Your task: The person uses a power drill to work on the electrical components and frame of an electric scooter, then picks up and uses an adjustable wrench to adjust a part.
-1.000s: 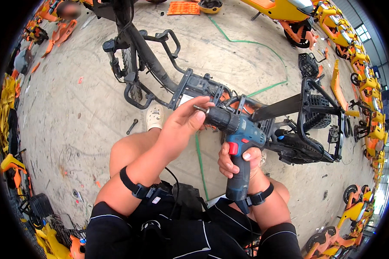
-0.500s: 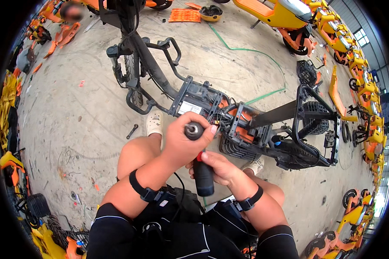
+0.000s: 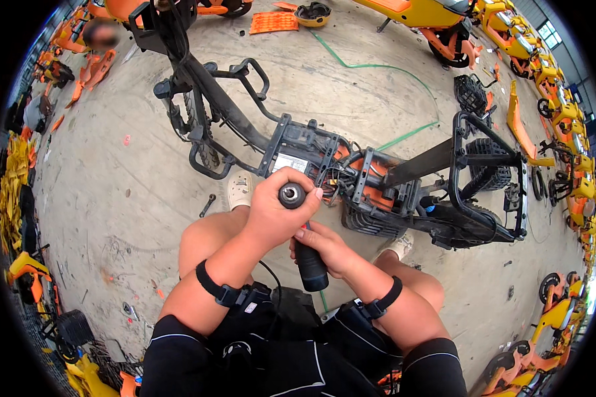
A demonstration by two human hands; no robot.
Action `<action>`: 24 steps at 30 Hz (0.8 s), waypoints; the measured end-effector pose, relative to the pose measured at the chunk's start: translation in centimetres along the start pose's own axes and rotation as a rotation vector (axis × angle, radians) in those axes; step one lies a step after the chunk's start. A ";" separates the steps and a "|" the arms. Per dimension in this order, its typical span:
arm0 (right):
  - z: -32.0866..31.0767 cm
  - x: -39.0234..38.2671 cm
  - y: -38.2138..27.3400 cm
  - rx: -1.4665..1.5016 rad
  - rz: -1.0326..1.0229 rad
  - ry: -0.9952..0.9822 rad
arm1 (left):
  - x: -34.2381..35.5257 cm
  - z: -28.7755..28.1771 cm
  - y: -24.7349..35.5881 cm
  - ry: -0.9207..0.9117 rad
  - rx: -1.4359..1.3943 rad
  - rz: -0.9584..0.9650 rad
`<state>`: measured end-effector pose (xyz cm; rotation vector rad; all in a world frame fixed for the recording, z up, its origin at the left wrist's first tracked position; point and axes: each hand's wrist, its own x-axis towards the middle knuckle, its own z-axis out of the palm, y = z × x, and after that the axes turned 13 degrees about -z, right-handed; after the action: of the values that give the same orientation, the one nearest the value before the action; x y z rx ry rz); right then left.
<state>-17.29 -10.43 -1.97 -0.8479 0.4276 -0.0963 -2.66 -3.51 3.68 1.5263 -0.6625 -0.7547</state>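
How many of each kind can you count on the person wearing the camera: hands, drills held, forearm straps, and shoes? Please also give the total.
Hands: 2
Drill: 1
Straps: 2
Shoes: 2
Total: 7

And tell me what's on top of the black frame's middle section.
On the middle section: a white label and tangled cables. The left grip around the drill covers part of its near edge; what lies there can't be seen.

Room to pass over concrete floor [image 3: 126, 192] left of left knee [image 3: 202, 239]; scooter frame [image 3: 361, 180] blocks way beyond drill [image 3: 311, 264].
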 end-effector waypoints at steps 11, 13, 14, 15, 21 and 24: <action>0.2 -0.4 -0.4 0.005 0.003 0.018 | 0.0 0.0 0.1 -0.004 0.026 0.011; 0.2 -0.5 -0.5 0.006 0.009 0.017 | -0.1 0.1 0.3 -0.009 0.024 -0.013; 0.2 -0.5 -0.5 0.005 0.009 0.016 | -0.2 0.1 0.5 -0.012 0.023 -0.025; 0.2 -0.5 -0.4 0.003 0.010 0.015 | -0.2 0.1 0.5 -0.011 0.027 -0.021; 0.0 -0.6 -0.4 0.005 0.010 0.005 | -0.2 0.2 0.2 0.000 0.011 -0.019; 0.0 -0.7 -0.5 -0.001 0.017 0.011 | -0.1 0.6 0.0 0.019 -0.026 0.008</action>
<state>-17.89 -10.56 -1.40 -0.8451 0.4457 -0.0848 -3.16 -3.77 3.66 1.5049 -0.6415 -0.7392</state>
